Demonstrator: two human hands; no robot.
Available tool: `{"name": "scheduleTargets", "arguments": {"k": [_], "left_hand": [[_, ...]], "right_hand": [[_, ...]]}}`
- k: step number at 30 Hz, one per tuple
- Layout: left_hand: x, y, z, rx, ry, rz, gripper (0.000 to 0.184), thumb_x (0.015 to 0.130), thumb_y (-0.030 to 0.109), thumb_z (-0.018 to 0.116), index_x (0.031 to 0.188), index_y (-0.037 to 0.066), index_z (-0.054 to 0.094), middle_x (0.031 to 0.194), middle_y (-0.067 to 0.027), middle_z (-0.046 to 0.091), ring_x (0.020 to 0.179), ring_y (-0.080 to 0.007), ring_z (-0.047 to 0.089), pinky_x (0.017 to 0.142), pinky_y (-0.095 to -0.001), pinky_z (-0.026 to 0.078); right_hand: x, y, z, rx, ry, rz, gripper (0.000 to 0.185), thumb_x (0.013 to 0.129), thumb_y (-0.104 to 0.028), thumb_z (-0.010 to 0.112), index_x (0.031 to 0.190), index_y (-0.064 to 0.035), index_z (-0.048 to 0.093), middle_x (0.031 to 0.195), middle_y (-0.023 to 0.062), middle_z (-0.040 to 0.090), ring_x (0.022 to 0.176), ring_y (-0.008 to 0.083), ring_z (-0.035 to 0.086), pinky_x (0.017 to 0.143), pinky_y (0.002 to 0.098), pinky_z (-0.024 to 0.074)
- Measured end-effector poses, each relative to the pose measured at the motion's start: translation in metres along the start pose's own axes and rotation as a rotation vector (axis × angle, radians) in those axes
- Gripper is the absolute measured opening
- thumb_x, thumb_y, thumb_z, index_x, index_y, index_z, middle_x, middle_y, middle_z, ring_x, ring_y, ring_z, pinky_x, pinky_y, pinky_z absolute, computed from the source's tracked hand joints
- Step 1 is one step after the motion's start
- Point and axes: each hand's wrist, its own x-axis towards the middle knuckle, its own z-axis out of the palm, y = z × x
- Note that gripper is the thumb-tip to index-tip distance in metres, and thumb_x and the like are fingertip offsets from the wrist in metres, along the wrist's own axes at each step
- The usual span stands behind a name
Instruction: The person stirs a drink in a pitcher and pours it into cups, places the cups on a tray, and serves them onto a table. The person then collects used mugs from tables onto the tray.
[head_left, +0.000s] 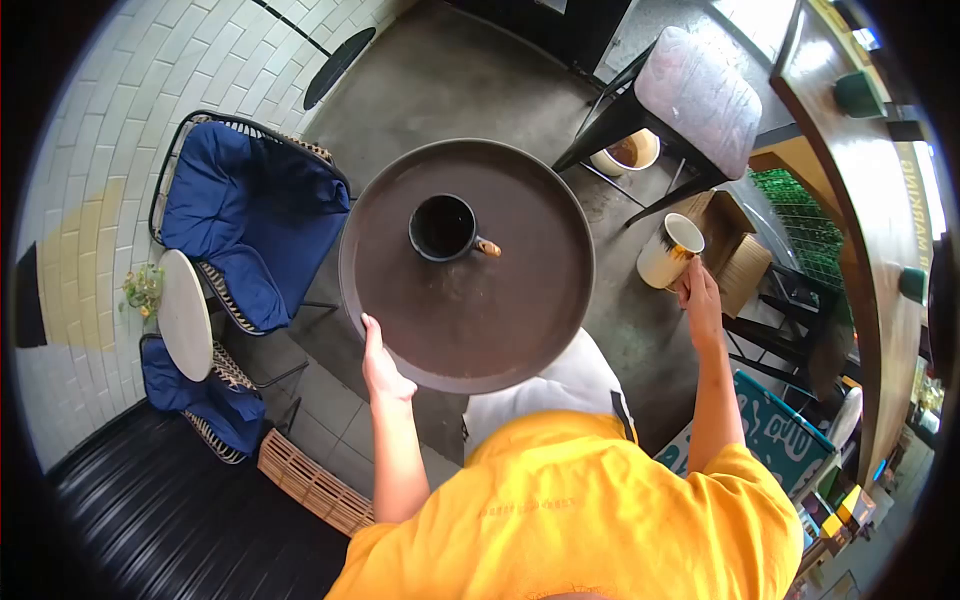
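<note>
A round brown tray (pixel 530 320) is held level in front of my body by my left hand (pixel 385 368). The thumb of that hand lies along the rim, and its other fingers are hidden under the tray. On the tray, left of its middle, stands a dark mug (pixel 443 228) with a brown handle pointing right. Off to the right of the tray, my right hand (pixel 699 290) is closed on the handle of a white mug (pixel 668 252) with brown and orange stains at its rim.
Blue-cushioned chairs (pixel 265 220) and a small round table (pixel 186 315) stand at the left. A stool (pixel 698 100) is at the upper right, with a pot (pixel 645 152) beneath it. Beside the white mug is a cardboard box (pixel 745 275). A wooden counter (pixel 860 180) runs down the right.
</note>
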Motion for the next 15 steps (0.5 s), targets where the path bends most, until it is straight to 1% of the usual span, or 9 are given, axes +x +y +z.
{"name": "scheduleTargets", "arguments": {"k": [1, 2, 5, 7, 8, 11, 13, 14, 15], "left_hand": [[-0.006, 0.003, 0.001, -0.016, -0.010, 0.001, 0.072, 0.098, 0.054, 0.051, 0.146, 0.001, 0.040, 0.150, -0.0112, 0.042, 0.135, -0.0277, 0.043, 0.111, -0.0434, 0.035], [-0.013, 0.007, 0.004, -0.024, -0.029, -0.015, 0.072, 0.098, 0.054, 0.051, 0.145, 0.001, 0.040, 0.149, -0.0115, 0.043, 0.134, -0.0278, 0.044, 0.110, -0.0436, 0.036], [-0.030, 0.013, 0.007, -0.035, -0.034, -0.001, 0.070, 0.098, 0.054, 0.051, 0.143, 0.001, 0.043, 0.146, -0.0121, 0.047, 0.131, -0.0283, 0.047, 0.108, -0.0441, 0.040], [-0.037, 0.014, 0.006, -0.043, -0.019, 0.000, 0.068, 0.098, 0.053, 0.051, 0.143, 0.001, 0.043, 0.144, -0.0125, 0.049, 0.130, -0.0288, 0.048, 0.107, -0.0443, 0.041], [-0.029, 0.009, -0.004, -0.112, -0.134, -0.011, 0.068, 0.099, 0.052, 0.051, 0.142, 0.001, 0.043, 0.143, -0.0131, 0.050, 0.128, -0.0290, 0.051, 0.106, -0.0445, 0.043], [-0.044, 0.011, 0.004, -0.076, -0.084, -0.013, 0.064, 0.099, 0.051, 0.052, 0.142, 0.005, 0.044, 0.141, -0.0101, 0.052, 0.128, -0.0269, 0.052, 0.105, -0.0425, 0.043], [-0.043, 0.005, 0.004, -0.115, -0.125, 0.018, 0.061, 0.100, 0.050, 0.049, 0.141, 0.004, 0.046, 0.140, -0.0112, 0.053, 0.126, -0.0282, 0.053, 0.106, -0.0438, 0.044], [-0.031, -0.004, -0.006, -0.166, -0.193, -0.009, 0.062, 0.100, 0.049, 0.049, 0.140, 0.002, 0.045, 0.139, -0.0127, 0.053, 0.125, -0.0290, 0.054, 0.105, -0.0445, 0.045], [-0.033, -0.002, -0.006, -0.212, -0.259, -0.033, 0.064, 0.100, 0.049, 0.050, 0.140, 0.000, 0.045, 0.138, -0.0142, 0.053, 0.124, -0.0299, 0.054, 0.104, -0.0451, 0.046]], "right_hand": [[-0.023, -0.017, 0.000, -0.091, -0.001, -0.088, 0.044, 0.107, -0.042, 0.037, 0.073, -0.0131, 0.039, 0.067, -0.0041, 0.033, 0.059, 0.0070, 0.028, 0.054, 0.0241, 0.0257], [-0.042, -0.032, -0.001, -0.102, 0.002, -0.106, 0.044, 0.107, -0.042, 0.037, 0.073, -0.0131, 0.039, 0.067, -0.0041, 0.033, 0.059, 0.0070, 0.028, 0.054, 0.0241, 0.0257], [-0.092, -0.073, 0.012, 0.033, -0.170, -0.295, 0.042, 0.107, -0.035, 0.040, 0.072, -0.0101, 0.039, 0.069, -0.0037, 0.034, 0.061, 0.0068, 0.027, 0.055, 0.0243, 0.0252], [-0.114, -0.088, 0.023, 0.066, -0.324, -0.378, 0.041, 0.107, -0.029, 0.040, 0.074, -0.0058, 0.047, 0.070, -0.0028, 0.042, 0.065, 0.0073, 0.035, 0.059, 0.0247, 0.0317], [-0.123, -0.095, 0.033, 0.067, -0.409, -0.391, 0.040, 0.107, -0.026, 0.040, 0.074, -0.0049, 0.046, 0.072, -0.0020, 0.043, 0.066, 0.0082, 0.036, 0.061, 0.0252, 0.0339], [-0.140, -0.105, 0.070, -0.002, -0.556, -0.395, 0.035, 0.106, -0.025, 0.042, 0.082, -0.0019, 0.052, 0.075, -0.0026, 0.047, 0.071, 0.0074, 0.041, 0.065, 0.0242, 0.0373], [-0.146, -0.108, 0.095, -0.054, -0.625, -0.367, 0.033, 0.105, -0.025, 0.044, 0.085, -0.0013, 0.054, 0.074, -0.0025, 0.048, 0.071, 0.0072, 0.042, 0.064, 0.0250, 0.0383], [-0.138, -0.098, 0.103, -0.145, -0.685, -0.439, 0.033, 0.105, -0.025, 0.045, 0.085, -0.0008, 0.054, 0.072, -0.0013, 0.047, 0.069, 0.0082, 0.041, 0.062, 0.0268, 0.0393], [-0.144, -0.107, 0.115, -0.199, -0.697, -0.513, 0.033, 0.105, -0.025, 0.045, 0.085, -0.0001, 0.054, 0.069, 0.0024, 0.046, 0.066, 0.0110, 0.041, 0.060, 0.0284, 0.0403]]}}
